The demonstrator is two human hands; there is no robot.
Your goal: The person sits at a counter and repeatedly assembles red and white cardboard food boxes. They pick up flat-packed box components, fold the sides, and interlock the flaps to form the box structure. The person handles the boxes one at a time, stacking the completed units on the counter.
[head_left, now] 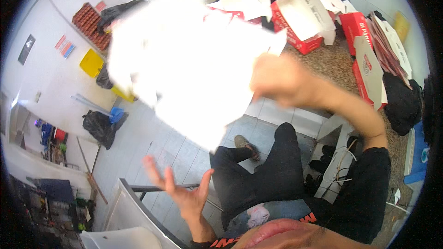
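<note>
A large white flat cardboard box blank with angled, cut edges fills the upper middle; glare washes out its surface, and a strip of red shows along its far side. My right hand is closed on its right edge, slightly smeared by motion. Below the blank's lower corner, my left hand has its fingers spread and its palm turned up, touching nothing. Several folded red and white cardboard boxes stand on the brown speckled counter beyond my right hand.
Flat box blanks are stacked at the counter's right end, beside a dark cloth or bag. White cables hang on a shelf under the counter. A grey chair is at lower left. Black bags and a blue dustpan sit by the left wall.
</note>
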